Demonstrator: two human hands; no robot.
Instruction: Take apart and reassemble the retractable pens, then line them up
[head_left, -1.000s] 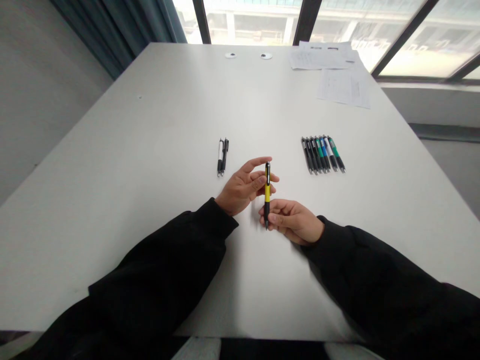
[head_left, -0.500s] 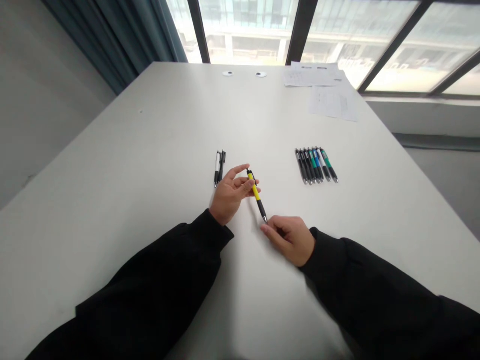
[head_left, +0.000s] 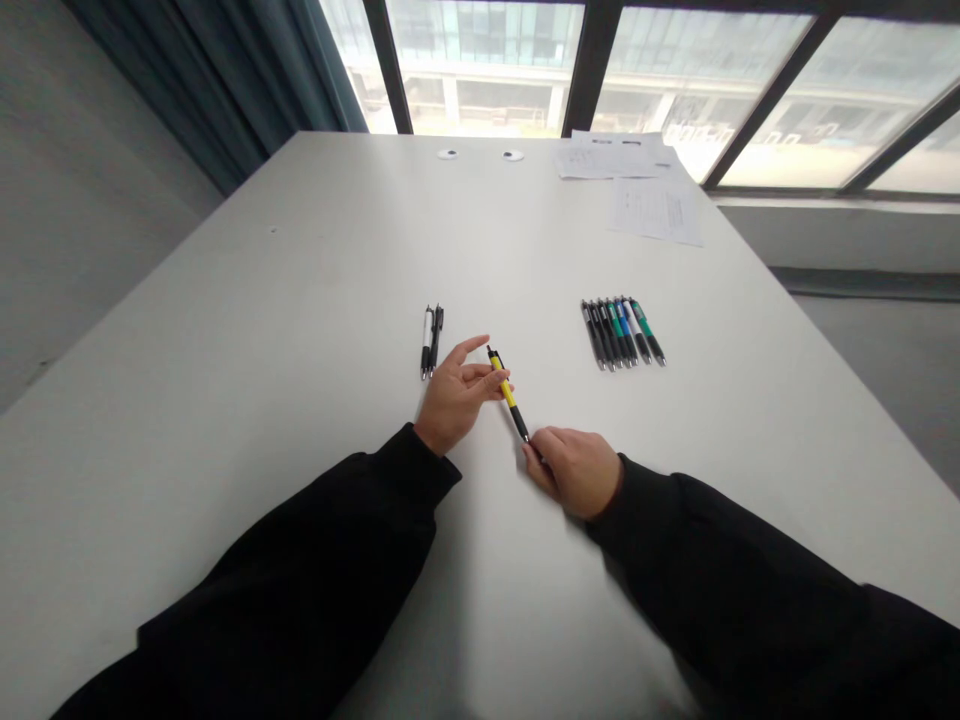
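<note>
A yellow and black pen (head_left: 508, 393) slants above the white table (head_left: 300, 330), its clicker end up and to the left. My left hand (head_left: 454, 394) pinches the pen's upper part between thumb and fingers, with the forefinger stretched out. My right hand (head_left: 574, 468) rests on the table with curled fingers, and its fingertips touch the pen's black tip. Two pens (head_left: 430, 340), one white and one black, lie side by side just left of my left hand.
A row of several pens (head_left: 621, 331), black, green, blue and white, lies to the right. Sheets of paper (head_left: 645, 195) sit at the far right corner. Two small round discs (head_left: 480, 155) lie near the far edge by the window.
The pen went from upright in both hands to slanting, held at its top by my left hand. My right hand slid down to its tip.
</note>
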